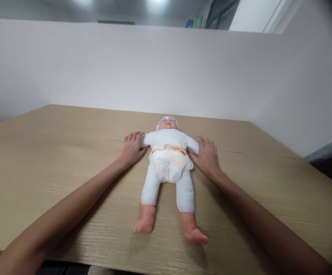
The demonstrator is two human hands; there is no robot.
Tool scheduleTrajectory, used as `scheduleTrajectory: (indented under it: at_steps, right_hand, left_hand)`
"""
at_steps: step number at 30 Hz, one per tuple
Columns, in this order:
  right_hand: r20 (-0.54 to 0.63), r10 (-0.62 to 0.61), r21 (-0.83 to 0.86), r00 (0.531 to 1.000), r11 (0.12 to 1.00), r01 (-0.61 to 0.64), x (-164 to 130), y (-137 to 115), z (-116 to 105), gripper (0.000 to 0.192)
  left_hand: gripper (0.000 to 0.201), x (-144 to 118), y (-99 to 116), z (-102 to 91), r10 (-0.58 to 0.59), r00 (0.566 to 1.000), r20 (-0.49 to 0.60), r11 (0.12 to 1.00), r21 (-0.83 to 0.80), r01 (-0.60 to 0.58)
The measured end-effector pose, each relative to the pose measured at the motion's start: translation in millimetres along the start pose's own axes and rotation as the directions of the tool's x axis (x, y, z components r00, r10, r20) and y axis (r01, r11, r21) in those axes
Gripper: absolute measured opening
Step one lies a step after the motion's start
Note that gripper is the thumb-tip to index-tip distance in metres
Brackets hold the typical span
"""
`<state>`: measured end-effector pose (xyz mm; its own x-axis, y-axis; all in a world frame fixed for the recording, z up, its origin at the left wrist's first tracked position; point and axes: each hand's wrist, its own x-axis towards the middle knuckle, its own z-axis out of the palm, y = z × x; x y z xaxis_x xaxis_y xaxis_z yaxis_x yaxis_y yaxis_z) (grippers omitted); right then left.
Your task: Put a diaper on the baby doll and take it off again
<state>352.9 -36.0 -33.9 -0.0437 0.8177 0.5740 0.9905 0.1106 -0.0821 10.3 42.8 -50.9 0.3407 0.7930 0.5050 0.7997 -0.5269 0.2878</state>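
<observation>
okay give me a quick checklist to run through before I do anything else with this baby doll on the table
1. Baby doll flat on its back, feet toward you: ok.
2. Left hand on the doll's outstretched arm: ok.
3. Right hand on the other arm: ok.
4. Diaper on, its printed waistband lying straight: ok.
5. Diaper tabs fastened: cannot tell.
6. Doll well in from the edges of the wooden table: ok.

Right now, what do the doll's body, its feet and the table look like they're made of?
Doll: body looks like soft white fabric, matte and slightly wrinkled. Feet: smooth pink, probably vinyl or plastic. Table: light wood-grain surface, likely laminate, judging by the fine even streaks and low sheen. Left hand and right hand rest on the doll's arms.
</observation>
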Motion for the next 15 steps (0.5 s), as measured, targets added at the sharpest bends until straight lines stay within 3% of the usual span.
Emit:
scheduleTrajectory:
  at_steps: [4,9,12,15]
  right_hand:
    - [0.113,0.015,0.017,0.993,1.0,-0.017,21.9,2.9,20.5,0.056]
    - [0.161,0.03,0.137,0.987,0.989,-0.052,23.1,0.8,16.5,0.042]
    - [0.275,0.125,0.18,0.953,0.967,-0.178,27.9,-8.5,6.2,0.03]
    - [0.339,0.222,0.212,0.914,0.929,-0.304,27.4,-21.8,-15.4,0.028]
  left_hand:
    - [0.058,20.1,-11.5,16.6,-0.01,0.994,0.109,0.998,0.07,0.002]
    - [0.056,23.7,-18.5,10.5,0.039,0.985,0.171,0.999,0.018,-0.043]
    - [0.052,25.6,-7.0,1.0,-0.07,0.974,0.214,0.995,-0.056,0.083]
    - [0.05,18.6,15.2,-21.5,-0.213,0.941,0.261,0.951,-0.165,0.261]
